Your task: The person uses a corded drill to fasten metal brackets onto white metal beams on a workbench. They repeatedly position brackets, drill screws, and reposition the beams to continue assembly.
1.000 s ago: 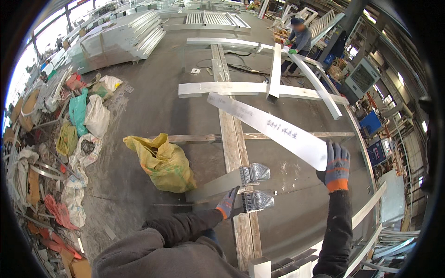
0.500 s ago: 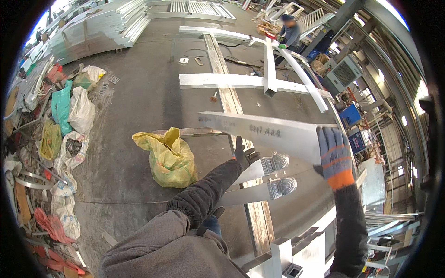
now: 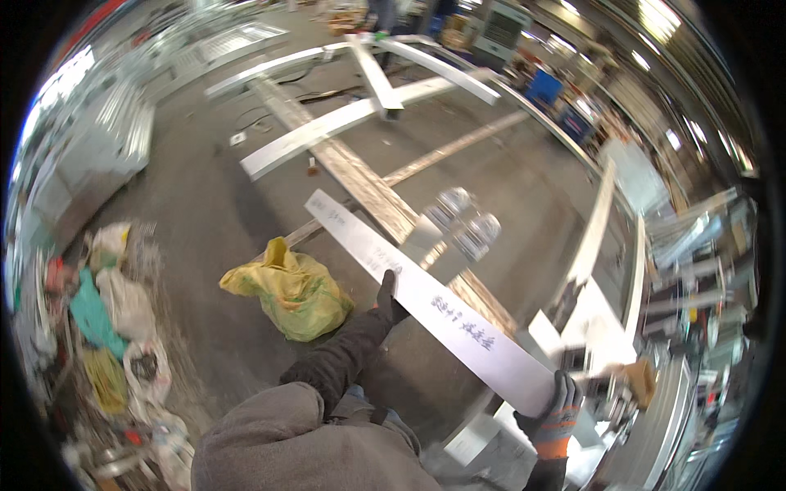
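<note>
Across the middle, one long white bar slants up from lower right, its far tip pointing upper left. One right hand pinches its near end. One left hand touches its edge; I cannot tell if it grips. One yellow sack sits left; two shiny ends lie past the bar.

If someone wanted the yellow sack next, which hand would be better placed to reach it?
Probably the left hand: it is at the long white bar's near edge, closer to the yellow sack. The right hand grips the bar's right-hand end, farther from the sack.
</note>
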Motion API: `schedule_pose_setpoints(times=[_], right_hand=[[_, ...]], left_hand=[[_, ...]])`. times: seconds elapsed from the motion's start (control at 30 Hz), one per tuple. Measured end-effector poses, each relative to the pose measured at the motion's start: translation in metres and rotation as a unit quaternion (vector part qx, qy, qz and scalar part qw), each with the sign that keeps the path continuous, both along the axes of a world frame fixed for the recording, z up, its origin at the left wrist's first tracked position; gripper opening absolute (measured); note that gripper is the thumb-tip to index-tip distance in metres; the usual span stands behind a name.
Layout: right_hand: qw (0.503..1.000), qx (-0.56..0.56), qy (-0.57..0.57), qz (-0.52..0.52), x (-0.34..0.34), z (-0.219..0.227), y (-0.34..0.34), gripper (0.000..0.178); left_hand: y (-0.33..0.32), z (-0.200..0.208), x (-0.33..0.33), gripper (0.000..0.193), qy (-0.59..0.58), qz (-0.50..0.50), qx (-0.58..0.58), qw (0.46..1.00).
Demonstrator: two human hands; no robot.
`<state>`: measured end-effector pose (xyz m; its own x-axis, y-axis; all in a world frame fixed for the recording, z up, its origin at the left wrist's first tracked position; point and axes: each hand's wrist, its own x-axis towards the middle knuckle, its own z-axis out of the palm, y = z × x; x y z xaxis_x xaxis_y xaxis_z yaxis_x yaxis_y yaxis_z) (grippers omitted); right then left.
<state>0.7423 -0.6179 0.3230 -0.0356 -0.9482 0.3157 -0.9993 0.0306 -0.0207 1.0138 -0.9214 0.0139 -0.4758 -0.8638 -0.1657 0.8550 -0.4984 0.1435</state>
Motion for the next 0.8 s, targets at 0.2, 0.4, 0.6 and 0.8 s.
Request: schedule_pose_setpoints(times=[0.2, 0.4, 0.6, 0.8], right_hand=[[0.913, 0.119, -0.071, -0.384, -0.052, -0.113, 0.26, 0.12], [0.693, -0.005, -0.421, -0.586, 0.032, -0.231, 0.542, 0.119], [0.564, -0.244, -0.551, -0.564, 0.14, -0.202, 0.731, 0.113], [0.541, -0.287, -0.428, -0.664, 0.152, -0.213, 0.863, 0.112]], left_hand=[[0.182, 0.015, -0.027, 0.072, -0.207, -0.199, 0.005, 0.958], [0.369, 0.013, -0.044, 0.069, -0.22, -0.381, -0.042, 0.897], [0.548, 0.006, -0.074, 0.053, -0.251, -0.481, -0.059, 0.838], [0.66, 0.009, -0.146, 0.05, -0.237, -0.557, -0.082, 0.792]])
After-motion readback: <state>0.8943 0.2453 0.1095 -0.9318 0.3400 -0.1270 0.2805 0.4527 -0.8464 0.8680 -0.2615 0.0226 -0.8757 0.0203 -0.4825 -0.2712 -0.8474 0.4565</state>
